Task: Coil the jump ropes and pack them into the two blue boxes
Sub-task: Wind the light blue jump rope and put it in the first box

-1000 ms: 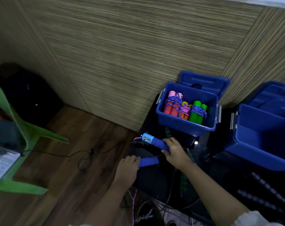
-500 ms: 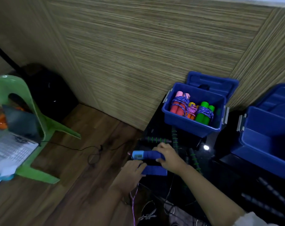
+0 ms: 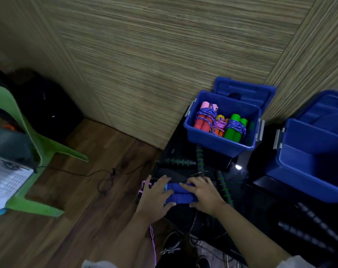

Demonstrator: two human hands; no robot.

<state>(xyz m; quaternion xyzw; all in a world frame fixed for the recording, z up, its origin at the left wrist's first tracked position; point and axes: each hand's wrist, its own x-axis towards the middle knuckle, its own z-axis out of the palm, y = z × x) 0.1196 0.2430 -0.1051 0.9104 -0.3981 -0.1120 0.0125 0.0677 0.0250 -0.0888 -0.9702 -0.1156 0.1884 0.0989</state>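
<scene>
Fingers of my left hand (image 3: pixel 156 196) lie spread over the left end of the blue jump-rope handles (image 3: pixel 180 194), thumb tucked under; my right hand (image 3: pixel 203 192) curls over their right end. Both handles lie side by side on the dark surface (image 3: pixel 239 190), pink cord (image 3: pixel 153 242) trailing below. Behind them, the near blue box (image 3: pixel 212 140) holds coiled pink, orange and green ropes; the second blue box (image 3: pixel 307 171) stands open at right.

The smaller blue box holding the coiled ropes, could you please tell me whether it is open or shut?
Open. The smaller blue box has its lid tipped back toward the wall, and the coiled ropes inside are exposed.
</scene>
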